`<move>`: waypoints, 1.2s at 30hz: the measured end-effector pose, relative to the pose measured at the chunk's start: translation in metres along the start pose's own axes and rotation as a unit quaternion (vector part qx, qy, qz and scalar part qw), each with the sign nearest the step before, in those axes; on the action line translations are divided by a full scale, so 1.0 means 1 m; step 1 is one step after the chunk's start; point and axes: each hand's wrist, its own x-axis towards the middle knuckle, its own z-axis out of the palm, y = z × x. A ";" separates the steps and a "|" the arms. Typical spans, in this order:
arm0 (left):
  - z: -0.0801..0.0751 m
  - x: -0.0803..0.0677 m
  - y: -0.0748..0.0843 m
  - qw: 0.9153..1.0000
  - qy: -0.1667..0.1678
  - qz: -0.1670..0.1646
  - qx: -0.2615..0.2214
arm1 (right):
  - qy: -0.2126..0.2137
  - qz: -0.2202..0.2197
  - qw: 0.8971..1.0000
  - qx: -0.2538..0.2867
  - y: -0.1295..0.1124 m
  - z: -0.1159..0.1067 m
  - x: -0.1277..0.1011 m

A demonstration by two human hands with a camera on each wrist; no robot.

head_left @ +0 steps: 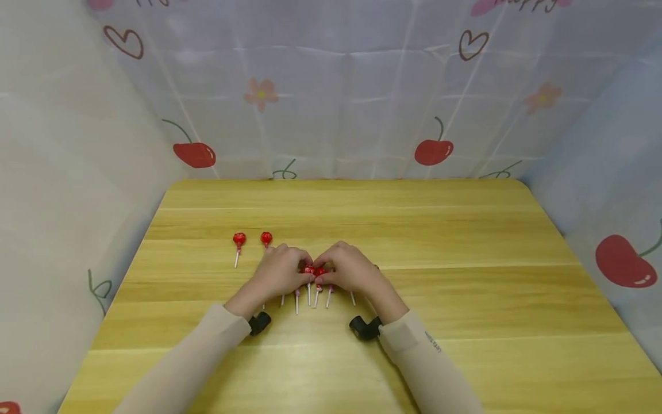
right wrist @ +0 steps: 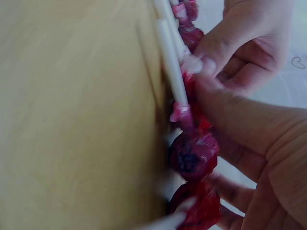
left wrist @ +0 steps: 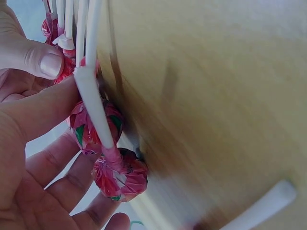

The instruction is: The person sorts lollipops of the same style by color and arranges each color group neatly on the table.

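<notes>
Both arms reach forward from the near edge over the table [head_left: 465, 310], slanting inward so that the hands come together near its middle, their fingertips meeting or all but meeting, backs upward and fingers bent down. Both pale sleeves [head_left: 186, 356] end at the wrists, with a black piece [head_left: 260, 323] showing beside the left cuff and a black fitting [head_left: 365, 328] beside the right. The left hand [head_left: 279, 271] pinches a red-wrapped lollipop [head_left: 308, 269] between thumb and fingers; in its wrist view, the other fingers are loosely bent and spread a little behind the wrapped heads [left wrist: 120, 175]. The right hand [head_left: 347, 269] pinches the neighbouring lollipop [head_left: 320, 272], thumb on the near side, its remaining fingers curving behind more heads. The two held lollipops lie side by side in a row, white sticks [head_left: 297, 303] pointing toward the person; several heads are hidden under the hands. Whether the hands actually touch each other is hard to tell from the head view, but the right wrist view shows the thumbs tip to tip. Apart from the row, toward the left, lie one whole lollipop [head_left: 239, 239] and another [head_left: 266, 238], whose stick the left hand partly covers.
</notes>
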 end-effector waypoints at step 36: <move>-0.020 0.008 -0.013 0.995 -0.006 -0.030 -0.099 | -0.017 0.034 0.999 -0.008 0.001 -0.003 0.006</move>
